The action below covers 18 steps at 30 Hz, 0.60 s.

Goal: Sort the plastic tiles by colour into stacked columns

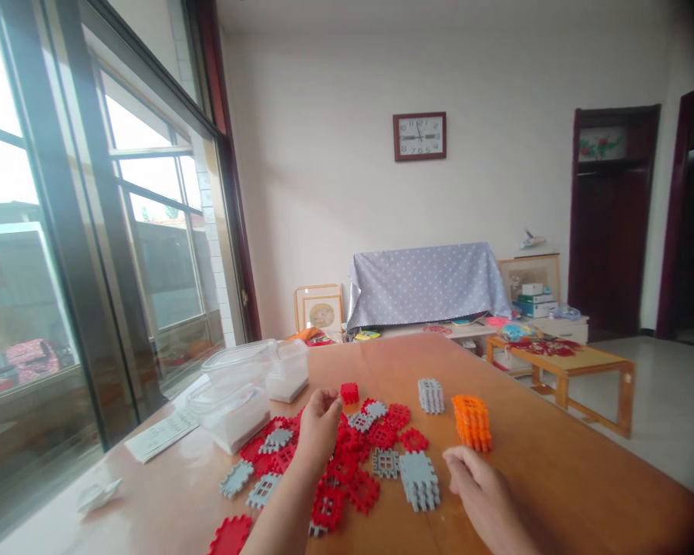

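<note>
My left hand (318, 430) hovers over a scattered pile of red and grey interlocking plastic tiles (352, 455) on the wooden table (555, 478), fingers curled in a loose pinch with nothing clearly seen in them. My right hand (477, 489) rests on the table with fingers bent, just right of a stacked grey tile block (419, 480). An orange stack (473, 422) stands beyond my right hand. Another grey stack (431, 395) and a small red stack (350, 393) sit further back.
Clear plastic containers (237, 393) stand at the table's left, with a paper sheet (162, 435) and a crumpled wrapper (98, 495) nearer the window. Beyond are a low wooden table (560, 361), a cloth-covered object (425, 284), a wall clock (419, 136) and dark doors (613, 223).
</note>
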### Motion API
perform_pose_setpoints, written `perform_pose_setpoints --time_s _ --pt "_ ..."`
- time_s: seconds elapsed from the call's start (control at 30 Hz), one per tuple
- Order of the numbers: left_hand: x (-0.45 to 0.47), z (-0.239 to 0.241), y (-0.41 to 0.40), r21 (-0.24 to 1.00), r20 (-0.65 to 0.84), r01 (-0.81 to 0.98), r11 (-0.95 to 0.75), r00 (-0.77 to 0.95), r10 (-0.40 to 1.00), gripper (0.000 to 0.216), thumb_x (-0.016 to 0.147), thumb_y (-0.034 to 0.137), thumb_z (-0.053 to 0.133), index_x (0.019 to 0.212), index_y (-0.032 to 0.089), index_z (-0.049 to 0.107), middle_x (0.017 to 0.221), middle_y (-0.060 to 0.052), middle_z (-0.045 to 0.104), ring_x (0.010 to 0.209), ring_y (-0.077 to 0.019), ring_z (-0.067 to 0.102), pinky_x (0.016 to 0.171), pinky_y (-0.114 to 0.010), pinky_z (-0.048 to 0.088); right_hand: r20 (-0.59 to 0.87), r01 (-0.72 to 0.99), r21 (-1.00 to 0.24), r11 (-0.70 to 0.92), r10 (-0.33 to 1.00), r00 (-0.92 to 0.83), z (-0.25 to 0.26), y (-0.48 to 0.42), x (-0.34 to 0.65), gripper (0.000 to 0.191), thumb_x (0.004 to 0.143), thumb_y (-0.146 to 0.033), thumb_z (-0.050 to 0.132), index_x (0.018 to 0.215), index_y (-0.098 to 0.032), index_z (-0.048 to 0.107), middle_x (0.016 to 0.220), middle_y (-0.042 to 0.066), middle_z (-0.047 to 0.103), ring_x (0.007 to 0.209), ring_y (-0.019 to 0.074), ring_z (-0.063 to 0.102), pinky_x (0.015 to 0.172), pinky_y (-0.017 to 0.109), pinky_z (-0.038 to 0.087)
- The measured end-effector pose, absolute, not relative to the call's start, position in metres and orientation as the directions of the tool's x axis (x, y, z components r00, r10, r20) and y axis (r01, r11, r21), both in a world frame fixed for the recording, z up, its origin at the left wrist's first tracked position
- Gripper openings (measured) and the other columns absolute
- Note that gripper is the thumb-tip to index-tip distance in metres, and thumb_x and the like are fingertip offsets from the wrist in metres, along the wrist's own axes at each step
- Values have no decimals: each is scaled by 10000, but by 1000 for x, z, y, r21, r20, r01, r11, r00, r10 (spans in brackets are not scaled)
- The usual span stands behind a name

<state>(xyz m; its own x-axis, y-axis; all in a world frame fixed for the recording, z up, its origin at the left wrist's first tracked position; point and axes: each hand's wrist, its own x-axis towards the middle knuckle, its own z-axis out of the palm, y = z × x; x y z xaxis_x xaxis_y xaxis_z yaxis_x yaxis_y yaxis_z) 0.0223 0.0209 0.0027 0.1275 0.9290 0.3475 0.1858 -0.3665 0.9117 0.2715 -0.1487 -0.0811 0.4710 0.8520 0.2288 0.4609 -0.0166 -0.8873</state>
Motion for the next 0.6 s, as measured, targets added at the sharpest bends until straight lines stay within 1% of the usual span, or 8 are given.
perform_pose_setpoints --time_s 0.07,0.13,0.2,0.27,0.33,0.43,0.53,0.6 --pt "31 4 35 855 343 347 -385 177 923 218 857 371 641 959 181 613 893 -57 694 811 -189 646 730 -274 472 224 475 -880 -32 852 473 -82 -147 272 424 924 -597 412 859 -252 650 668 -7 631 686 206 611 644 285 445" --pt "42 1 46 764 324 501 -407 248 913 135 836 263 639 943 181 639 916 -69 713 870 -212 651 782 -292 463 236 486 -873 -28 850 472 -83 -146 272 416 939 -576 405 850 -247 642 675 -9 624 689 198 604 650 279 437" --pt "55 -4 53 652 292 619 -438 329 898 144 817 197 631 958 191 657 995 -77 730 960 -230 653 844 -304 455 248 487 -873 -13 849 467 -83 -146 272 411 954 -566 397 848 -246 633 678 -13 614 680 189 590 650 274 431" --pt "68 -8 56 539 252 701 -468 396 883 188 809 181 625 991 203 665 1081 -87 732 1059 -255 641 898 -319 448 251 479 -878 -5 846 469 -82 -146 271 407 964 -562 394 854 -246 626 683 -16 610 685 187 585 655 270 432" --pt "79 -10 59 437 212 755 -490 443 871 235 807 187 616 1035 214 665 1144 -96 725 1140 -283 618 936 -343 444 253 474 -880 -1 844 472 -81 -147 271 403 969 -559 391 860 -246 620 693 -15 609 707 189 587 668 268 437" --pt "95 -10 62 313 160 804 -506 481 862 313 812 203 595 1119 235 650 1212 -99 712 1210 -310 590 979 -391 437 265 480 -877 8 841 471 -77 -148 269 398 979 -549 376 854 -245 600 707 -15 600 735 191 587 686 267 437" --pt "106 -7 67 229 123 832 -506 491 862 376 818 235 589 1191 244 628 1241 -108 705 1233 -324 586 1000 -432 431 255 473 -881 1 844 473 -75 -149 269 384 983 -540 377 839 -248 580 714 -20 596 726 184 585 681 263 427" --pt "112 -7 70 195 110 842 -502 490 865 386 816 262 591 1200 241 626 1223 -117 713 1217 -332 600 1001 -457 429 248 467 -884 -3 844 475 -75 -149 269 372 983 -536 384 834 -251 571 717 -25 594 719 179 586 680 260 421"
